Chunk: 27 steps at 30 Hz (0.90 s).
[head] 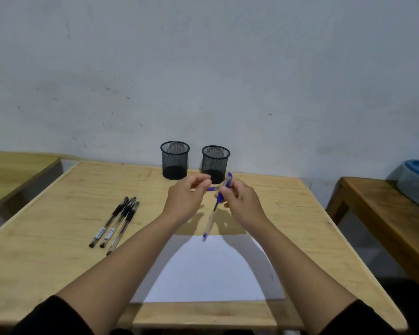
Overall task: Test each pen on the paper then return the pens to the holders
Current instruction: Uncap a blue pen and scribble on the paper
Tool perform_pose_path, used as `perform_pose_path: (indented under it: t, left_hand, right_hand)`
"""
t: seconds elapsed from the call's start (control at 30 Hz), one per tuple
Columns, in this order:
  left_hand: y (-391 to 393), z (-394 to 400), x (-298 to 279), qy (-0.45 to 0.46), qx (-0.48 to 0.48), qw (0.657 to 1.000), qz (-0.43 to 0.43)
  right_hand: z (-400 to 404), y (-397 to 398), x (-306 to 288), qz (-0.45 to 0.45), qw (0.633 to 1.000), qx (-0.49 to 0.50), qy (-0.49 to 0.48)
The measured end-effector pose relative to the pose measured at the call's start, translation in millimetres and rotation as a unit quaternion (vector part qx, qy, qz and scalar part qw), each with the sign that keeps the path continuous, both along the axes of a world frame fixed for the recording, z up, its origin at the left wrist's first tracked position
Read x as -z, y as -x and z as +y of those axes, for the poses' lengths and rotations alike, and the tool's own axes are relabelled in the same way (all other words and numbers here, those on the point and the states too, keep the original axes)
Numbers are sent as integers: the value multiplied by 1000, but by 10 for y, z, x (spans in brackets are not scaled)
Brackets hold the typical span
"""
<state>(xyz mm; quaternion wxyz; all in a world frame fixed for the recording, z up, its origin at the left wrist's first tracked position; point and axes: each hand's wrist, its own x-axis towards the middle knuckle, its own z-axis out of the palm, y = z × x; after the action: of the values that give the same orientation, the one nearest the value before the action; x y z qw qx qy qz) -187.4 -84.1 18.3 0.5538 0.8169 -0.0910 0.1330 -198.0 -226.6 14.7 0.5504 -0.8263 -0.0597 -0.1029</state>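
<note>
— Two hands over our paper point(211, 269): our right hand point(242, 201) pinches the blue pen point(212, 215), tip hanging down; our left hand point(186, 199) fingers close on its cap point(213, 189).

— Three black pens point(116, 223) lie leftward; farther back, both mesh holders point(175, 160) point(215, 164) stand empty.

light plywood table point(58, 213) against a scuffed pale grey wall point(203, 68). second light wooden table point(15, 170) far left. darker brown wooden table point(382, 213) on right, carrying a blue-lidded translucent plastic bin point(414, 184).
</note>
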Motion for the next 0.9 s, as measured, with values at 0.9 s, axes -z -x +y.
perform_pose_path:
  t: [0.9]
  left_hand:
    - [479, 655, -82, 16, 23, 997, 78]
  right_hand:
    - [500, 417, -40, 46, 968, -101, -224]
